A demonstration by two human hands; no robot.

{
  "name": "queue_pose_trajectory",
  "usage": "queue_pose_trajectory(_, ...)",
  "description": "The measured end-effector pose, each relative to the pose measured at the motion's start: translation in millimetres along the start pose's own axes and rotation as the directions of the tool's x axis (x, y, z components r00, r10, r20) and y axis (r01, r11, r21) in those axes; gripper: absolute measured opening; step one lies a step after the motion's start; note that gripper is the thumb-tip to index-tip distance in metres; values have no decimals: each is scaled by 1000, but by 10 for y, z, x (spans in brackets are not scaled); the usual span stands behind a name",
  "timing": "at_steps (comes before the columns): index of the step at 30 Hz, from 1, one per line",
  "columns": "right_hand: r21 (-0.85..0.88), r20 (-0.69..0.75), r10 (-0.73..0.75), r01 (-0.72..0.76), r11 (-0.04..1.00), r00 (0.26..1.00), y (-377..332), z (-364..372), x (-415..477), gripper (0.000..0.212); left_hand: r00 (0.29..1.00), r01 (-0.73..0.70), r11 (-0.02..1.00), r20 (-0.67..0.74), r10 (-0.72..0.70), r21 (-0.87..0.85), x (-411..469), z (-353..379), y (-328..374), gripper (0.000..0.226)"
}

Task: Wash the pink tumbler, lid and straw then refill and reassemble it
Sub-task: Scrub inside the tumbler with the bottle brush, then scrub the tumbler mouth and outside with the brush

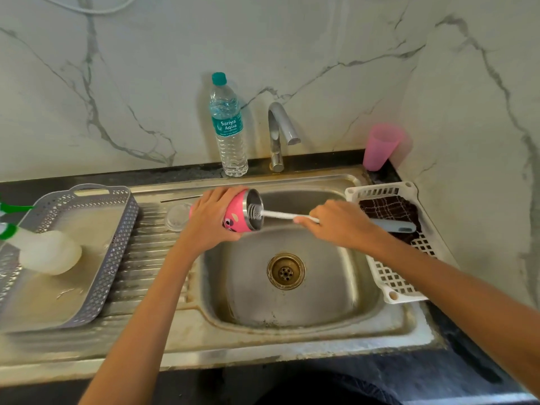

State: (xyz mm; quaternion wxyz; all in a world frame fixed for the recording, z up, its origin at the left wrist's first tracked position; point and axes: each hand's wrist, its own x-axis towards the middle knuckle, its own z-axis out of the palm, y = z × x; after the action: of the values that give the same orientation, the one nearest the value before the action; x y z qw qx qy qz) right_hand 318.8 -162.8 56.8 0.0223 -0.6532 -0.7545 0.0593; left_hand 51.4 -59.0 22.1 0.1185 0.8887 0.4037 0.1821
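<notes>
Over the sink [321, 290], left fingers [226, 194] wrap the tumbler [237, 219], tipped sideways; right fingers [304, 220] pinch a brush [280, 214] whose head is inside it. Behind, what seems the lid [177, 216] lies on the drainboard [152, 258]; bottle [229, 127] beyond.

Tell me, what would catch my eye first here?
A pink tumbler is held sideways over the steel sink by the left hand, while the right hand pokes a white brush into its open mouth. Behind them a clear water bottle stands left of the tap.

The left hand [211, 219] hides the tumbler [236, 213] base.
</notes>
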Motion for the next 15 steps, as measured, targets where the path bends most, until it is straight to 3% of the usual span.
queue_pose_trajectory(3, -66, -43, -103, 100, 993, 994, -195, 30, -76, 56, 999, 19, 1000, 47, -18, -25, -48, 60, -31, 100)
queue_pose_trajectory(5, -68, -93, -75, 69, 995, 993, -154, -57, -43, 55, 991, 126, 973, 59, -117, -194, -87, 127, -14, 101)
queue_pose_trajectory(7, -25, -125, 18, -21, 999, 992, -44, -95, -23, 54, 961, 266, 853, 56, -270, -449, -127, 150, 16, 98)
queue_pose_trajectory(9, 94, -164, 138, -124, 988, 977, 36, -47, -45, 52, 877, 410, 582, 128, -463, -703, -187, 197, 39, 94)
queue_pose_trajectory(11, 223, -163, 228, -189, 956, 960, 25, 51, -99, 47, 769, 471, 266, 244, -591, -841, -239, 291, 95, 97)
queue_pose_trajectory(13, 303, -134, 214, -165, 938, 968, -58, 194, -162, 37, 713, 428, 21, 323, -623, -904, -259, 390, 166, 91)
queue_pose_trajectory(15, 350, -106, 153, -107, 931, 982, -154, 339, -220, 27, 700, 334, -180, 371, -610, -925, -252, 446, 267, 68)
